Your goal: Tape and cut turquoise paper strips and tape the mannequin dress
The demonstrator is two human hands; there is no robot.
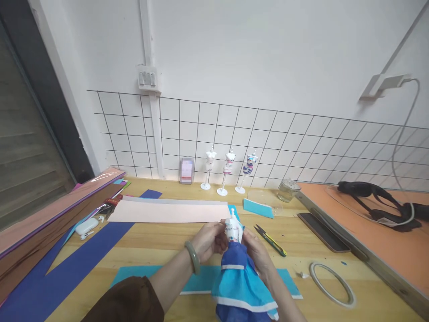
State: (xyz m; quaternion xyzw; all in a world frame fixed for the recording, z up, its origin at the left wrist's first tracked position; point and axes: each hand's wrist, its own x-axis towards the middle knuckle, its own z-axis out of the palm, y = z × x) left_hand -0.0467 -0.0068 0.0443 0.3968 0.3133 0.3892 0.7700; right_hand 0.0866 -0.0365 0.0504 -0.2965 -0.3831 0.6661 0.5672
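A small white dress form (233, 229) stands between my hands near the table's front, dressed in a tiered skirt (239, 281) of dark blue and turquoise with white edging. My left hand (211, 239), with a green bangle on its wrist, has its fingers curled against the left side of the form's torso. On the right side, my right hand (256, 250) grips the form at the bodice, its fingers partly hidden behind it. Beneath the forearms lies a turquoise strip (201, 281) with a white edge.
Three mini dress forms (229, 163) stand by the wire grid. Yellow-green snips (271, 241), a tape roll (331, 286), a dark phone (323, 232) and a glass jar (288, 190) are right. Pale pink strips (170, 211), blue strips (97, 250) and an earbud case (87, 226) are left.
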